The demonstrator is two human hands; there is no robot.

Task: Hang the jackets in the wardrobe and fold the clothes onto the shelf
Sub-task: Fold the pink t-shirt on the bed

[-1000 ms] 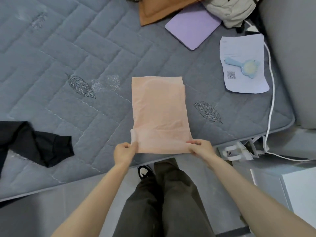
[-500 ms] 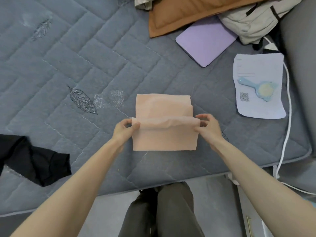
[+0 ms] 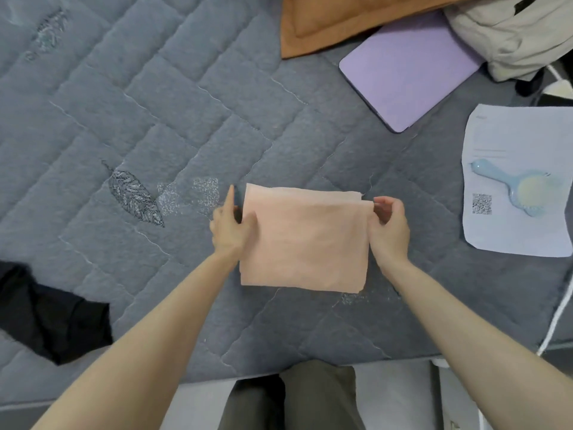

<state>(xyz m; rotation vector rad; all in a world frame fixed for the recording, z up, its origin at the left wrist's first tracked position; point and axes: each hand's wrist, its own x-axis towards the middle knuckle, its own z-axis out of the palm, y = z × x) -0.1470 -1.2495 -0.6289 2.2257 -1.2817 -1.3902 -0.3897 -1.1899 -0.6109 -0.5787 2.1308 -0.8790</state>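
A peach-coloured cloth (image 3: 305,243) lies folded in half on the grey quilted mattress (image 3: 155,119), its top layer reaching almost to the far edge. My left hand (image 3: 231,226) pinches the left end of the folded-over edge, index finger pointing up. On the other side, my right hand (image 3: 389,228) pinches the right end of that edge. A black garment (image 3: 52,311) lies crumpled at the mattress's near left. A beige jacket (image 3: 511,35) is bunched at the far right corner.
An orange-brown pillow (image 3: 341,20) and a purple flat case (image 3: 409,72) lie at the far side. A paper sheet (image 3: 521,231) with a blue hairbrush (image 3: 514,187) on it sits right. A white cable (image 3: 558,318) runs along the mattress's right edge.
Both hands carried the cloth's near edge up and away over the rest, folding it in half; the long strip is now a short rectangle.
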